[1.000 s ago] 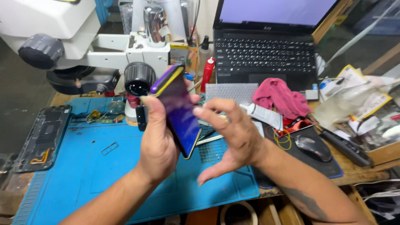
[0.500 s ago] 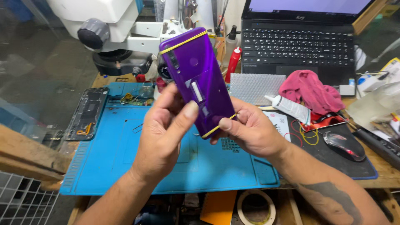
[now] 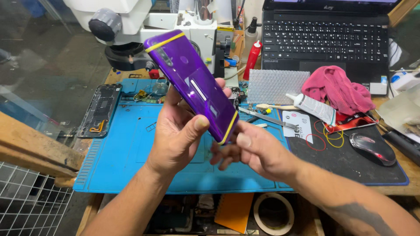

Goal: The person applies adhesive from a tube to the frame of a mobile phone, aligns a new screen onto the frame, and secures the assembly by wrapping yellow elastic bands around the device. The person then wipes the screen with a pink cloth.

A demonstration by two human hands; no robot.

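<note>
Purple phone gripped by left hand | right hand loose, touching lower edge

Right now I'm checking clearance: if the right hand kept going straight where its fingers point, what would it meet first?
The right hand points leftward, toward the left hand gripping the purple phone. It would probably meet the left hand's palm first, though depth is hard to judge.

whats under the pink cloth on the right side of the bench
The pink cloth lies across the front edge of the black laptop and the bench beside it, its lower edge by the dark mouse mat. Anything beneath its folds is covered.
</note>
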